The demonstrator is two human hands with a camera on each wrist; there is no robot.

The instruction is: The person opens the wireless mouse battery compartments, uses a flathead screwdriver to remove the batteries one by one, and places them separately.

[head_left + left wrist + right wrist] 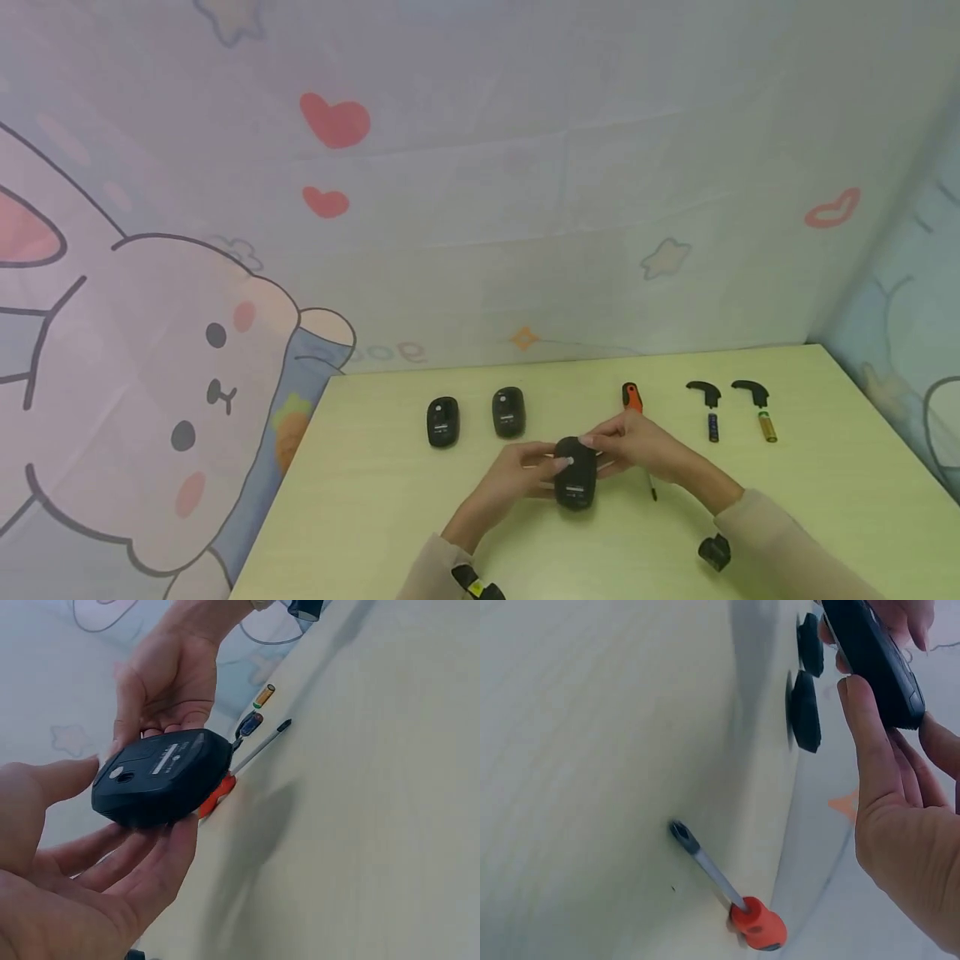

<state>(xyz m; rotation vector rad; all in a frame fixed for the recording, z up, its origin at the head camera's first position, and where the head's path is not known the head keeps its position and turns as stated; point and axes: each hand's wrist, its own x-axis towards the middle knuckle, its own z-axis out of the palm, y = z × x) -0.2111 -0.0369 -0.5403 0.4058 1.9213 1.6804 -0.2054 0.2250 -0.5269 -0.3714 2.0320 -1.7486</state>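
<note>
A black computer mouse (575, 487) is held up over the table between both hands, its underside with a label and a small light round spot facing up. My left hand (510, 483) grips it from the left side, thumb on the underside and fingers beneath, as the left wrist view shows. At its far end, my right hand (637, 446) pinches the edge between thumb and fingers. The right wrist view shows the mouse (877, 667) edge-on, well above the tabletop. Behind the right hand lies a screwdriver (632, 397) with an orange and black handle, its shaft partly hidden.
Two more black mice (443, 422) (509, 412) lie underside up at the back left of the pale table (360, 500). At the back right lie two curved black pieces (705, 392) (752, 390), with a dark battery (713, 427) and a gold-green battery (767, 427) below them.
</note>
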